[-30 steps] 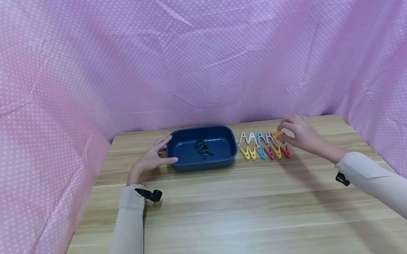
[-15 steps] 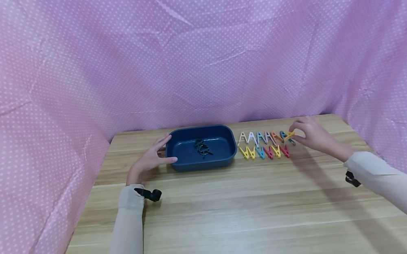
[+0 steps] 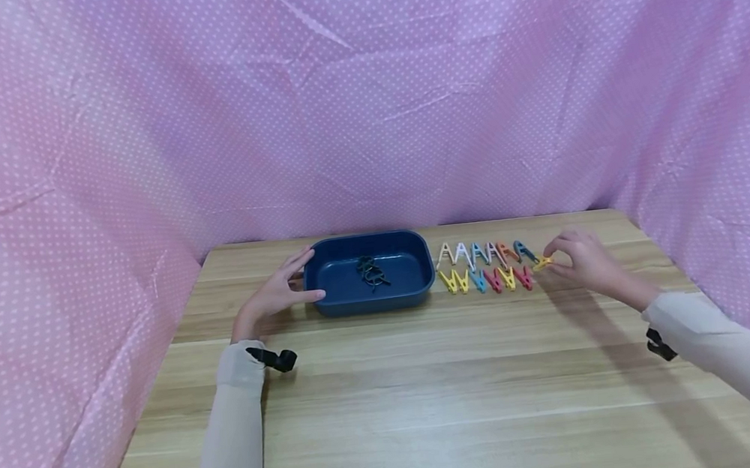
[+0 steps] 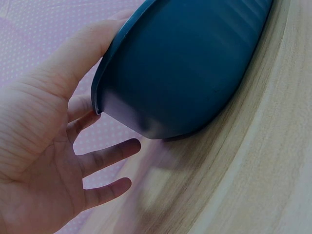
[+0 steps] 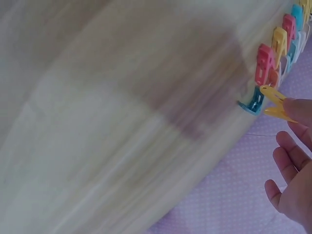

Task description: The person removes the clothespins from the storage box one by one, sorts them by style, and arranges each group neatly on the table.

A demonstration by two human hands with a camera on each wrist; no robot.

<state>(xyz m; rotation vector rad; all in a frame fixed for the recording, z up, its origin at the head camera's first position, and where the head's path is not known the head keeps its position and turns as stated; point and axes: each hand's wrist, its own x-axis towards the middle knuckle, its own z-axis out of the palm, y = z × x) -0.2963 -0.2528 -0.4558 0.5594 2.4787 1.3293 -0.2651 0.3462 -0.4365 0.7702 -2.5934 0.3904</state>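
My right hand (image 3: 584,263) pinches a yellow clothespin (image 3: 542,262) between thumb and fingertips, at the right end of two rows of clothespins. In the right wrist view this clothespin (image 5: 275,103) overlaps a blue one (image 5: 254,101), while the other fingers hang free. The blue clothespin (image 3: 523,251) ends the back row; a red one (image 3: 523,278) ends the front row. My left hand (image 3: 275,292) spans the left end of a dark blue tray (image 3: 375,305), thumb and forefinger at its rim. Its other fingers stretch out beside the wall in the left wrist view.
Inside the tray lie dark green looped pieces (image 3: 372,272), too small to make out. The rows of colourful clothespins (image 3: 461,256) stand close to the tray's right side. A pink dotted cloth (image 3: 363,114) hangs behind the wooden table (image 3: 391,398).
My right hand has moved right and then toward the front with the yellow clothespin, uncovering the orange and blue clothespins in the back row. My left hand stays at the tray.
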